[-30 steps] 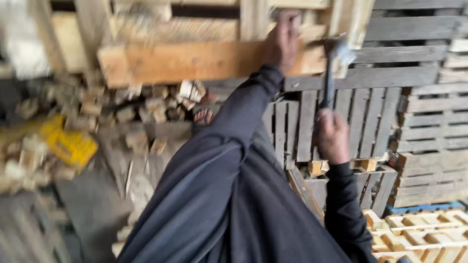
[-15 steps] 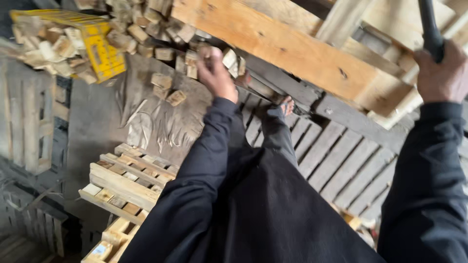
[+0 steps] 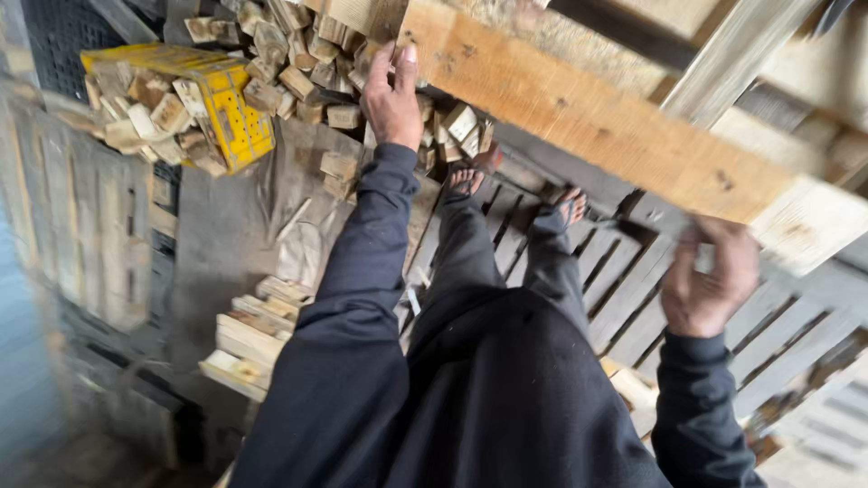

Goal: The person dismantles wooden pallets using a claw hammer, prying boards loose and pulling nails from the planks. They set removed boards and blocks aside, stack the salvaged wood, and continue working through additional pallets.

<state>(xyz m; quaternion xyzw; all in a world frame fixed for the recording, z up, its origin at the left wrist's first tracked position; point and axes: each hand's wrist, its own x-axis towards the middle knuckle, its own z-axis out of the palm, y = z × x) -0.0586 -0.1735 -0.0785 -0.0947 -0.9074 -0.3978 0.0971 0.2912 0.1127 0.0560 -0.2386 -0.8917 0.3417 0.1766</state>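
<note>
While both hands grip the long pale wooden plank (image 3: 597, 117), left hand (image 3: 391, 95) and right hand (image 3: 708, 280) hold it raised over grey slatted pallets (image 3: 633, 280), not yet set down.

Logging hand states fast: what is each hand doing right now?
Left hand: fingers on the near end of the long pale wooden plank, gripping it.
Right hand: fingers curled just under the plank's other end; blurred, grip cannot be told.

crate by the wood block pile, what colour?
Yellow crate, clearest in the head view, upper left, beside the wood blocks.
</note>
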